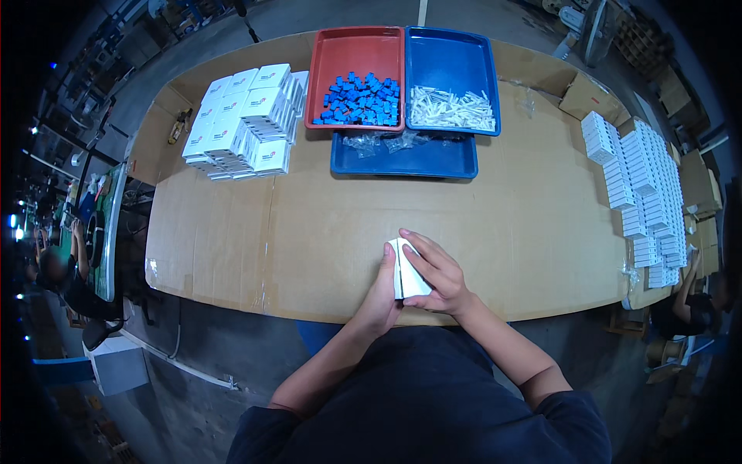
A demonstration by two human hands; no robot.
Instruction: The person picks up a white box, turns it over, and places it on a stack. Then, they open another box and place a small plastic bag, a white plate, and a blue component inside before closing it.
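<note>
Two hands share one white box [414, 285]: the left hand [378, 299] clasps its left side, thumb along the wall, and the right hand [440, 280] grips it from the right, fingers laid across the top. A dark gap parts two white faces between the hands; whether it is a flap or a seam cannot be told. Uneven finger pressure could crease the panels or force them out of line, and a slack grip might let the box slip over the near table edge, which lies close to the wrists. Far left of the hands, the stacked white cartons [264, 104] could topple if a forearm brushed them. Brown cardboard [518, 220] covers the tabletop around the hands, creased and taped in places, with raised cardboard walls along the far side. Straight beyond the hands sit a red tray [359, 52] and a blue tray [450, 54]. Past the table, grey floor [212, 379] spreads through a dim workshop, with one co-worker [89, 286] well to the left and another [688, 309] to the right.
</note>
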